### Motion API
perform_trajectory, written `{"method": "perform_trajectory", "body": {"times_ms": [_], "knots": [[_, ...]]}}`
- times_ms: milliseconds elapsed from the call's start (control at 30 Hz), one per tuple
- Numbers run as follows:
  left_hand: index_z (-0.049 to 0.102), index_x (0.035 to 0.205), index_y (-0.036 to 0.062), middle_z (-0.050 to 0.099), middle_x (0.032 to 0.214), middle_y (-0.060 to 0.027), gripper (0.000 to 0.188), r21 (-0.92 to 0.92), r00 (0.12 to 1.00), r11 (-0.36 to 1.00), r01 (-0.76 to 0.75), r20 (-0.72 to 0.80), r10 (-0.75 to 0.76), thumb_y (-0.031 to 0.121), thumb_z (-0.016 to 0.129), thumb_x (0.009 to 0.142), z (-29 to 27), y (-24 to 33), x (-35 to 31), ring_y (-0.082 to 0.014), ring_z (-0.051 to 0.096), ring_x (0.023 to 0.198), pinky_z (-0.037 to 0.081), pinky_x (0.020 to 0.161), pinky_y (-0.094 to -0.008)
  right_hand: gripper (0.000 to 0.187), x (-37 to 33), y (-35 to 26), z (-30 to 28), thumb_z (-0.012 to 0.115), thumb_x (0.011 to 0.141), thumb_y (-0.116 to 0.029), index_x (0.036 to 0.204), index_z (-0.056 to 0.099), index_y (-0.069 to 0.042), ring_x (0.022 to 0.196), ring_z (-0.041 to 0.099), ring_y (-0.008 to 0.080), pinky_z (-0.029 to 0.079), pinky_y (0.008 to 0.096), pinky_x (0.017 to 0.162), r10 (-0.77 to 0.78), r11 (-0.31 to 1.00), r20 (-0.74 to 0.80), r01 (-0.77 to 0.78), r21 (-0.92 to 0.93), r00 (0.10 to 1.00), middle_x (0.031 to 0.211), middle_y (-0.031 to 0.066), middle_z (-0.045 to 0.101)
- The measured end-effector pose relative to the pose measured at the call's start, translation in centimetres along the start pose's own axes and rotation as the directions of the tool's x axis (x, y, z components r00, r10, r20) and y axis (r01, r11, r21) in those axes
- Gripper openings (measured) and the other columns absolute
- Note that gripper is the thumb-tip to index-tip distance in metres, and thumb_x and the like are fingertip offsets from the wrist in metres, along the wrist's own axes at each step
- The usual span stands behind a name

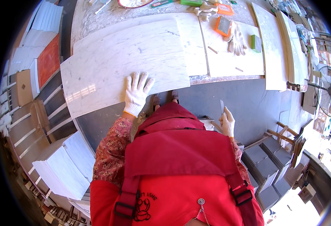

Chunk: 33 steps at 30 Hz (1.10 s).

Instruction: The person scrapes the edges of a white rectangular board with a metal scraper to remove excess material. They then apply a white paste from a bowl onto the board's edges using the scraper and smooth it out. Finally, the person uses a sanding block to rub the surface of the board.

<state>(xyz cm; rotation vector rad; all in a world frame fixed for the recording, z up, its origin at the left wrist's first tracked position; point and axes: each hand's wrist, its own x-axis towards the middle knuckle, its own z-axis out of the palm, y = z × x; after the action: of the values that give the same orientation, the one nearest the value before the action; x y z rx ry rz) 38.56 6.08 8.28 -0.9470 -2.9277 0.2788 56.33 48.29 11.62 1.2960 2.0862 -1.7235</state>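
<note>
My left hand [136, 94], in a white knit glove, lies flat with spread fingers on the near edge of a polished white marble slab [127, 52] with grey veins. The slab rests on the worktable and juts out past its front edge. My right hand [227, 123], also gloved, is held off to the right, away from the slab. Its fingers are closed on a thin, flat, pale blade [222, 106] that points up and away from me. The lower end of the blade is hidden in the fingers.
On the table's right lie an orange sanding block [223, 26], loose work gloves [237, 39] and a green block [255, 43]. Long slabs [271, 45] lean at the right. White tile stacks [61, 165] stand lower left, grey tile stacks [261, 156] lower right. A fan [329, 90] stands far right.
</note>
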Motion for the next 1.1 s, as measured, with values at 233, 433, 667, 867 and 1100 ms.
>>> {"method": "perform_trajectory", "body": {"times_ms": [233,433,667,867,1100], "knots": [[0.044,0.147,0.0173,0.041,0.153,-0.0125,0.06,0.005,0.996,0.998,-0.065,0.065,0.065,0.015,0.057,0.089,-3.6,0.1,0.9,-0.044,0.043,0.132,0.034,0.111,-0.0568,0.04,-0.1,-2.5,3.6,0.053,0.099,-0.013,0.137,0.057,-0.004,0.059,0.047,0.0058,0.042,0.0226,0.054,-0.089,0.992,0.065,0.095,-0.085,0.994,0.072,0.0009,0.057],[0.049,0.141,0.0148,0.048,0.145,-0.0097,0.058,-0.021,0.994,0.996,-0.089,-0.06,0.087,0.004,0.058,0.085,-4.5,-0.7,-1.6,-0.0415,0.052,0.122,0.06,0.082,-0.0416,0.038,-0.7,-5.9,5.1,0.054,0.099,-0.01,0.136,0.058,-0.004,0.062,0.048,0.0055,0.043,0.0229,0.055,-0.246,0.961,0.18,0.264,-0.082,0.952,0.075,0.0016,0.059],[0.061,0.129,0.0158,0.061,0.131,-0.0059,0.048,-0.088,0.99,0.988,-0.127,-0.067,0.121,0.004,0.056,0.083,-15.2,-4.9,-3.4,-0.0296,0.06,0.117,0.058,0.085,-0.0367,0.027,-2.9,-11.2,6.5,0.053,0.099,-0.008,0.124,0.062,-0.002,0.063,0.05,0.0051,0.044,0.0228,0.056,-0.35,0.926,0.297,0.377,-0.034,0.888,0.076,0.002,0.061],[0.071,0.113,0.0158,0.07,0.108,-0.008,0.046,-0.292,0.987,0.95,-0.109,-0.143,0.07,-0.005,0.054,0.076,-25.7,-12.7,-1.0,-0.0293,0.066,0.096,0.054,0.081,-0.0399,0.022,-7.0,-21.9,8.7,0.051,0.099,-0.005,0.116,0.062,0.0,0.064,0.051,0.006,0.043,0.0218,0.057,-0.556,0.818,0.405,0.565,0.11,0.726,0.077,0.0029,0.06],[0.075,0.099,0.0134,0.071,0.095,-0.0097,0.043,-0.364,0.959,0.91,-0.2,-0.262,0.106,-0.012,0.055,0.071,-28.2,-17.8,5.0,-0.0321,0.064,0.091,0.051,0.082,-0.0428,0.021,-8.5,-31.1,12.5,0.058,0.095,0.0,0.113,0.067,-0.003,0.067,0.058,0.008,0.05,0.0245,0.062,-0.802,0.489,0.497,0.843,0.225,0.332,0.081,0.0022,0.066]]}}
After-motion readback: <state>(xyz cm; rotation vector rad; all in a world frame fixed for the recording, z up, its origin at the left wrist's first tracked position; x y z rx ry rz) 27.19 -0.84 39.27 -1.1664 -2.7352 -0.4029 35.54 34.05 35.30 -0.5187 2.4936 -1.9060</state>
